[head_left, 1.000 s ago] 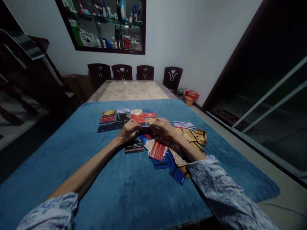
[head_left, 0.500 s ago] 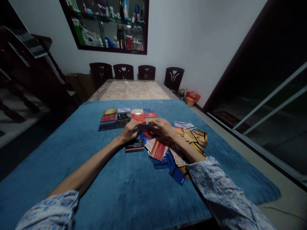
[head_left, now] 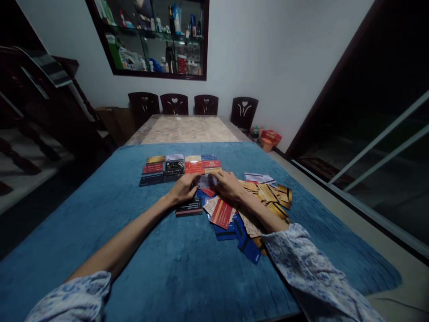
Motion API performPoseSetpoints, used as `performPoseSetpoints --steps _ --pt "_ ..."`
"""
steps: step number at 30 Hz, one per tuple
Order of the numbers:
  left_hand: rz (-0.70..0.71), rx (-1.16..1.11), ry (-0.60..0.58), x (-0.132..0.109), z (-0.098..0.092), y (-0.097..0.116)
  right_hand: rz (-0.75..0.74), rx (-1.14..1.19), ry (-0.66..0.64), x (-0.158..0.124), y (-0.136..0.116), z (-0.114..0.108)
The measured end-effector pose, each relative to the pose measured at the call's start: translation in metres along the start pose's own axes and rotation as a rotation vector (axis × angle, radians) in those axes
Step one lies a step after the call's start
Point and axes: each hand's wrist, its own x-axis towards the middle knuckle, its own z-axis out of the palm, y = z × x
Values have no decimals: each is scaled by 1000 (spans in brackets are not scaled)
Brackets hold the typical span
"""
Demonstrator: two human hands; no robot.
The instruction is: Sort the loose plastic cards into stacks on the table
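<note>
A long table (head_left: 191,129) is filling most of the frame, with a blue cloth (head_left: 140,255) covering its near part from the left edge to the lower right. A dark glass door (head_left: 372,147) is standing along the right edge. A cabinet (head_left: 157,76) with glass shelves is sitting at the upper left of centre, and below it four dark chairs (head_left: 174,105) are lining the far end of the table.

Right of centre, a loose heap of cards (head_left: 252,223) is spreading over the cloth, with gold, beige, blue, red and white ones overlapping. Just above the middle, neat rows of cards (head_left: 174,164) are lying close together.

The person's left hand (head_left: 183,188) is reaching in from the lower left, its thumb and fingers pinching the left end of a pale card (head_left: 206,181). The right hand (head_left: 229,184), its forearm passing above the heap, is pinching the other end, fingers bent and close together. The pale card is resting between the two hands at the centre of the frame, just below the rows; whether it is single or several is impossible to tell. A black card stack (head_left: 188,208) is lying just below the left hand.
</note>
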Motion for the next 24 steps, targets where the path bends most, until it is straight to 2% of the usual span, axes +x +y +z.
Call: performPoseSetpoints --steps 8,13,24 --pt "-30 -75 -53 2 0 2 -24 -52 28 0 2 -1" --pt "-10 -71 -78 4 -4 7 -21 -57 -5 -1 3 -5" --pt "-68 -22 -112 7 -10 10 -52 -76 -53 -2 4 -14"
